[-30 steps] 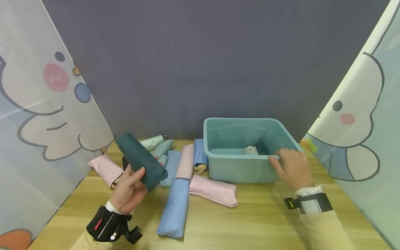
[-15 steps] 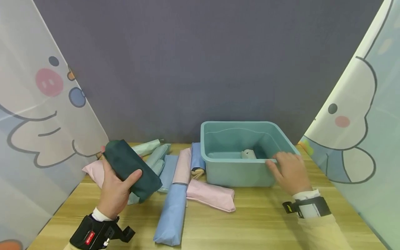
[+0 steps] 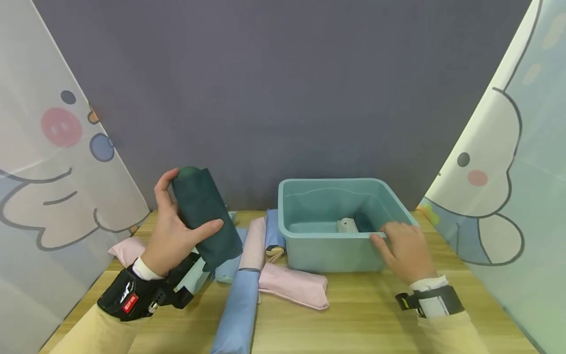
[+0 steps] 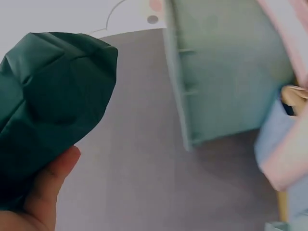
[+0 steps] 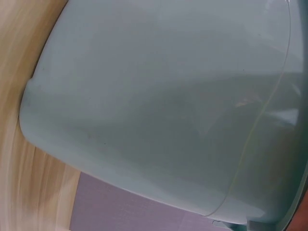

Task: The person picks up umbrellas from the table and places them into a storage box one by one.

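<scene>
In the head view my left hand [image 3: 174, 236] grips a dark green folding umbrella in its fabric sleeve [image 3: 205, 216], raised and tilted above the table. Its thumb lies across the sleeve and a finger reaches round the rounded top end. One end of the umbrella [image 4: 57, 96] and my thumb [image 4: 50, 183] show in the left wrist view. My right hand [image 3: 407, 253] holds the front rim of a teal plastic bin [image 3: 329, 255], thumb outside and the other fingers over the edge. The right wrist view shows mostly the bin's smooth wall [image 5: 144, 96].
Left of the bin lie several sleeved umbrellas: a pink one [image 3: 294, 285] in front, a long blue one [image 3: 236, 309], a pale pink one [image 3: 253, 244] and a blue one [image 3: 274, 231] with a strap. Another pink one [image 3: 127, 250] lies far left. A small white object [image 3: 347, 225] sits inside the bin.
My left hand has lifted the dark green umbrella and turned it more upright, its grip shifting toward the top end. The right hand has stayed on the bin rim. The whole view has shifted slightly.
</scene>
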`<state>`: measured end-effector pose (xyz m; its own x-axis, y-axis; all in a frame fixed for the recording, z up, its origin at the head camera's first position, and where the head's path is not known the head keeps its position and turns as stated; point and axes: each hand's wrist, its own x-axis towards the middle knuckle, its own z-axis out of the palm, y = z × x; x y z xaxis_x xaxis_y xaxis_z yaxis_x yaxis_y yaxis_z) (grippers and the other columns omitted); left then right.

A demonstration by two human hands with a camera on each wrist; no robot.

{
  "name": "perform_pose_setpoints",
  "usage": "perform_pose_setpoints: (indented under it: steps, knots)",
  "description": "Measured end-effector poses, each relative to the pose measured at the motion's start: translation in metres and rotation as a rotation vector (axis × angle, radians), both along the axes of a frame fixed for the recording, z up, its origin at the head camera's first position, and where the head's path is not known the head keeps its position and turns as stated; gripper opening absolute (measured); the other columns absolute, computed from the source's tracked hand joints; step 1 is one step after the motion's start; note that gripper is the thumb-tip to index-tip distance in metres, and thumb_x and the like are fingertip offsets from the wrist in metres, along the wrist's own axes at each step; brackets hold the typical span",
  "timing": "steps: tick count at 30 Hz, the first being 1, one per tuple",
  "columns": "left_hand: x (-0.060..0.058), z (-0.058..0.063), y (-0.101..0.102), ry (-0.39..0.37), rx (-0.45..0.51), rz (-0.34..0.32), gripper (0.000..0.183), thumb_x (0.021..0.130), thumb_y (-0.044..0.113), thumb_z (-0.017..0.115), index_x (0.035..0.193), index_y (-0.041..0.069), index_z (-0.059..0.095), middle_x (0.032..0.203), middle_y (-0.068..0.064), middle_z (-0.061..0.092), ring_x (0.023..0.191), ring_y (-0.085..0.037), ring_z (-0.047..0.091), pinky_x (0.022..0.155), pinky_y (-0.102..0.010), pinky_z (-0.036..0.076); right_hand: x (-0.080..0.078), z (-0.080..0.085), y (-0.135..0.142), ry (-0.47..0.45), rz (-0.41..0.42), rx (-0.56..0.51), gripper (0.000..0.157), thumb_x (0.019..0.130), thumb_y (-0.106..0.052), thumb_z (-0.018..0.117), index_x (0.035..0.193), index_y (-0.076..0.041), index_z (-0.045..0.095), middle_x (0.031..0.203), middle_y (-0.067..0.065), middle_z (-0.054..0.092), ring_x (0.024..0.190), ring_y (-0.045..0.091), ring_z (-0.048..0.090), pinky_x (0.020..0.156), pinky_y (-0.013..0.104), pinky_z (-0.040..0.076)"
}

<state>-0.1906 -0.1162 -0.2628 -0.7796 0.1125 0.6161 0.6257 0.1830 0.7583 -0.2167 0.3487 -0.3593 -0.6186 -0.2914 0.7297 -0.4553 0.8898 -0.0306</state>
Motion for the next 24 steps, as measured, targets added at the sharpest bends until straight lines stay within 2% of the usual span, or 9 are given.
perform_pose_setpoints:
  steps: [4,8,11,13,16,24]
  knots:
    - [-0.013,0.025,0.02,-0.049,0.004,-0.003,0.103,0.077,0.0,0.077,0.145,0.034,0.007,0.138,-0.007,0.035,0.107,-0.025,0.056,0.08,-0.029,0.052,0.001,-0.002,-0.002,-0.006,0.011,-0.009,0.027,0.093,-0.032,0.057,0.081,-0.009,0.059,0.07,0.003,0.056,0.068,0.026,0.055,0.066,0.047,0.04]
    - [-0.027,0.042,0.045,-0.116,0.063,-0.07,0.1,0.079,0.005,0.077,0.143,0.037,0.008,0.137,-0.009,0.036,0.109,-0.029,0.056,0.082,-0.039,0.053,0.0,-0.002,-0.001,-0.02,0.012,-0.021,0.026,0.094,-0.032,0.057,0.082,-0.009,0.058,0.072,0.003,0.057,0.069,0.027,0.055,0.067,0.048,0.039]
    - [-0.038,0.047,0.062,-0.174,0.13,-0.148,0.099,0.079,0.003,0.076,0.142,0.038,0.009,0.136,-0.013,0.037,0.109,-0.033,0.056,0.082,-0.046,0.054,-0.002,0.0,-0.001,-0.025,0.004,-0.025,0.025,0.094,-0.031,0.057,0.082,-0.009,0.059,0.073,0.003,0.057,0.071,0.027,0.055,0.068,0.048,0.038]
    - [-0.045,0.047,0.073,-0.202,0.158,-0.177,0.098,0.079,0.004,0.076,0.142,0.038,0.009,0.137,-0.014,0.035,0.11,-0.034,0.056,0.083,-0.047,0.053,-0.003,0.001,-0.001,-0.025,-0.001,-0.023,0.025,0.094,-0.031,0.057,0.083,-0.01,0.059,0.073,0.003,0.058,0.071,0.027,0.055,0.068,0.048,0.038]
    - [-0.056,0.048,0.088,-0.234,0.188,-0.198,0.098,0.079,0.005,0.077,0.142,0.039,0.01,0.137,-0.014,0.036,0.111,-0.033,0.056,0.085,-0.049,0.052,-0.004,0.001,-0.001,-0.023,-0.005,-0.021,0.025,0.094,-0.032,0.058,0.083,-0.01,0.059,0.073,0.003,0.057,0.07,0.026,0.055,0.068,0.047,0.038]
    - [-0.09,0.058,0.131,-0.289,0.237,-0.203,0.097,0.075,0.0,0.077,0.14,0.038,0.017,0.135,-0.01,0.04,0.112,-0.029,0.056,0.088,-0.046,0.05,-0.006,0.001,-0.005,-0.015,-0.024,-0.027,0.026,0.094,-0.033,0.058,0.082,-0.009,0.059,0.072,0.004,0.057,0.07,0.027,0.055,0.068,0.047,0.038]
